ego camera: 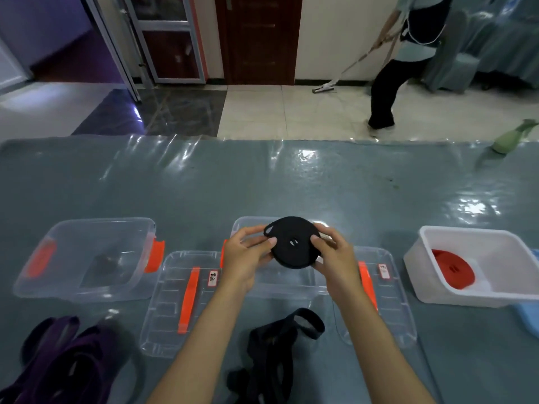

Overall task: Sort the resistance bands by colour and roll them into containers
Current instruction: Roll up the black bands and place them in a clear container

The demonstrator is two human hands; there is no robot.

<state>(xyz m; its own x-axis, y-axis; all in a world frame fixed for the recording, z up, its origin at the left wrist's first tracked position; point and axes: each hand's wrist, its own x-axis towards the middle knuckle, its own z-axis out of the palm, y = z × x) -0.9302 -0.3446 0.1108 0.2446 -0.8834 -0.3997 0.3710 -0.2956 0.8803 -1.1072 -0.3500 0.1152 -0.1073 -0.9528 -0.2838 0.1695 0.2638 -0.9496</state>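
Note:
A black band rolled into a flat coil (293, 242) is held above the middle clear container (287, 287). My left hand (245, 253) pinches its left edge and my right hand (334, 258) grips its right edge. Loose black bands (271, 354) lie on the table near me, between my forearms. Purple bands (64, 357) are heaped at the lower left. A rolled red band (453, 271) lies in the white tub (501, 298) on the right. The left clear container (87, 258) holds a dark rolled band (106, 262).
Two clear lids with orange handles lie flat: one lid (180, 301) left of my arms, the other lid (385, 298) right of them. A blue thing (529, 316) sits by the white tub. A green spray bottle (510, 138) stands far right. A person mops the floor (402, 62) beyond the table.

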